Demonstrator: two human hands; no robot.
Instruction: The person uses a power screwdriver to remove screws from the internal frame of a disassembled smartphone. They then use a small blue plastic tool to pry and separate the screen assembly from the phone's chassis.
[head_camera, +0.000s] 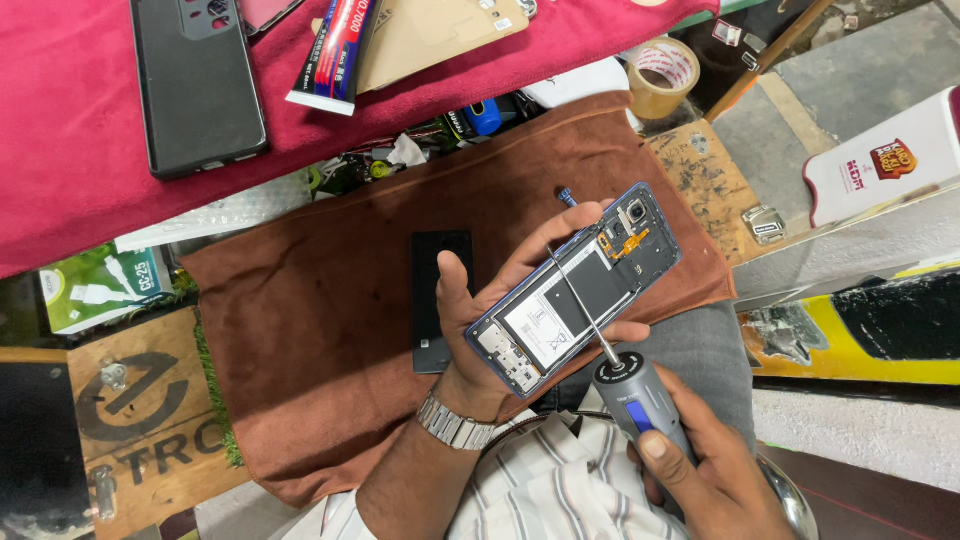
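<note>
The right hand (715, 470) is cut off by the bottom edge of the view, so its lower fingers cannot be made out. The fingers of the left hand (500, 305) lie mostly behind the phone (580, 285); only their tips show past its far long edge, with the thumb standing up beside its near long edge. The driver's tip is too fine to see where it meets the phone.

The left hand is closed around the phone, which is held open side up, above the brown cloth (330, 330), near the cloth's right edge. The back is off: a pale battery, a camera block at the upper end and a small board at the lower end are in sight. A metal watch (455, 422) sits on that wrist. The right hand is wrapped tightly round a grey electric screwdriver (640, 400), thumb on its blue strip, the thin shaft slanting up across the phone's middle.

A black flat panel (440, 300) lies on the cloth just left of the left hand, partly covered by the thumb. Along the worktop's far edge a red cloth (80, 130) carries a black phone (197, 85) and a glue tube (335, 55). A tape roll (662, 75) sits at the far right corner. A green box (95, 285) lies at the left edge, half tucked under the red cloth.
</note>
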